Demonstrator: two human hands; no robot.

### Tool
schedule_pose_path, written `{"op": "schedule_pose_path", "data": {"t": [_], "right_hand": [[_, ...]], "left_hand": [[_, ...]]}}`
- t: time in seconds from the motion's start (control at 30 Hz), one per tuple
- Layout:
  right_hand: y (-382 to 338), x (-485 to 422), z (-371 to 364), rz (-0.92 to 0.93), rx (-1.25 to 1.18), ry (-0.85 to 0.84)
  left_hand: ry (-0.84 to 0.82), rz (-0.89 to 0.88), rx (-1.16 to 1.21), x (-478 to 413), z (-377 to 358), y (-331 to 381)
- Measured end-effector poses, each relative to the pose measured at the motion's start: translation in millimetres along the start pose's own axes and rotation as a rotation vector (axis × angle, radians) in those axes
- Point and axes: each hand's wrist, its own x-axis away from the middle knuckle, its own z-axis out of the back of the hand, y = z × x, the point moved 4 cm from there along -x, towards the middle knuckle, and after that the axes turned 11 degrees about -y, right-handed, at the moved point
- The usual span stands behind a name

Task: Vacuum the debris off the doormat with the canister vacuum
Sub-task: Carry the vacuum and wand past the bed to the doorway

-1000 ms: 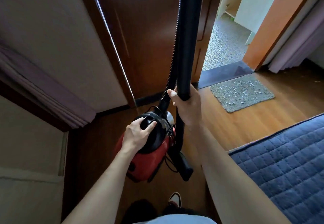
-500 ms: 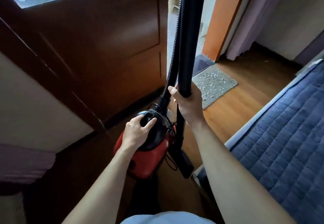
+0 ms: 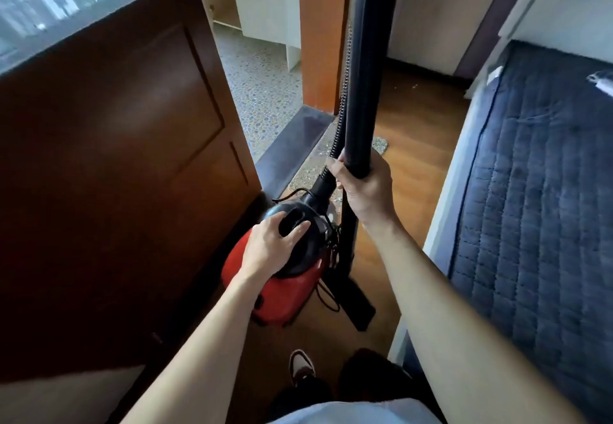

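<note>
Wooden floor (image 3: 418, 144), left hand (image 3: 272, 247) gripping canister vacuum (image 3: 282, 294), right hand (image 3: 365, 191) gripping wand (image 3: 363, 75)

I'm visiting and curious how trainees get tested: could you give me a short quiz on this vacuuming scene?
1. True or false: the left hand grips the handle of the red canister vacuum.
2. The right hand holds: A) the black wand, B) the door, C) the mattress?
3. Does the floor nozzle rest on the doormat yet?
Key: 1 true; 2 A; 3 no.
</note>
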Motion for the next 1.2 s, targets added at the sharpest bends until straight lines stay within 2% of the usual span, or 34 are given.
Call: {"op": "schedule_pose_path", "data": {"t": [0.2,0.43,0.97,1.2], "right_hand": [[2.6,-44.6,33.8,-0.003,0.04,0.2],[13.9,-97.0,100.1,0.029,0.089,0.314],[78.3,-290.3,321.5,0.0,0.123,0.383],[87.1,-353.1,388.5,0.0,0.143,0.455]], "left_hand": [[-0.076,-0.066,-0.001,-74.0,3.8,15.5],[-0.15,-0.153,0.021,-147.8,-19.7,69.2],[-0.2,-0.221,0.052,-379.2,-127.5,258.3],[-0.169,-0.285,0.063,-453.5,-149.8,327.2]]}}
